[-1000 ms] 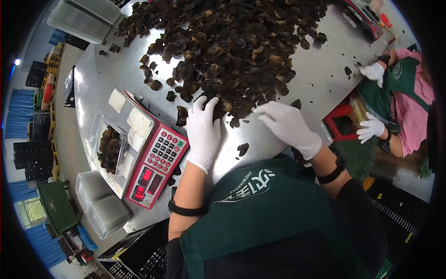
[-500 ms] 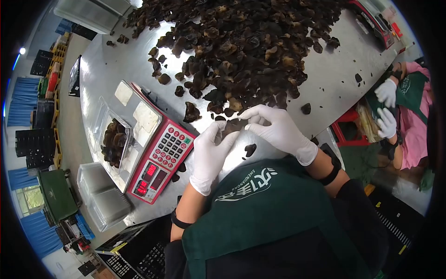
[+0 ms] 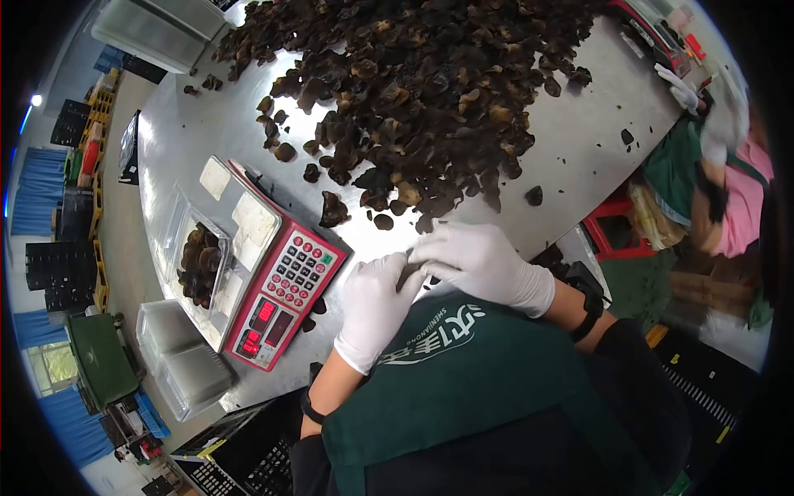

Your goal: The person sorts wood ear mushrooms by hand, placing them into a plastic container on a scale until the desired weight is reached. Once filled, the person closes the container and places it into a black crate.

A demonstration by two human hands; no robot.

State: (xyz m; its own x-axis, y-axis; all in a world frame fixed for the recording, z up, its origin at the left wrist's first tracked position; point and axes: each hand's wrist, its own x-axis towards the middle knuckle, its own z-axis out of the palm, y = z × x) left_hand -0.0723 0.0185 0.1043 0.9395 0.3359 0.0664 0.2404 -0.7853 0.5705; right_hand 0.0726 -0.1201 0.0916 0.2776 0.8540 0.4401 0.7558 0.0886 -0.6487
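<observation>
Both hands wear white gloves and meet at the table's near edge, close to the green apron. My left hand (image 3: 376, 302) has its fingers pinched together, and the fingertips touch those of my right hand (image 3: 475, 260). The right hand's fingers are curled and closed too. A bit of something dark shows between the fingertips, mostly hidden. Just beyond the hands lies a large heap of dark brown fungus pieces (image 3: 422, 107). Left of them, a red scale (image 3: 285, 289) carries a clear plastic box (image 3: 178, 248) with dark fungus pieces (image 3: 200, 263) inside.
Stacked clear boxes (image 3: 178, 355) stand at the table's left edge, and more containers (image 3: 157, 33) at the far left. Loose pieces lie around the heap. A co-worker (image 3: 719, 174) is at the right, near another red scale (image 3: 653, 37). A black crate (image 3: 248, 455) sits below.
My hands have drawn closer together and nearer the apron; the dark piece between them is now mostly covered. The co-worker's hands have moved up toward the far scale. The view has shifted slightly.
</observation>
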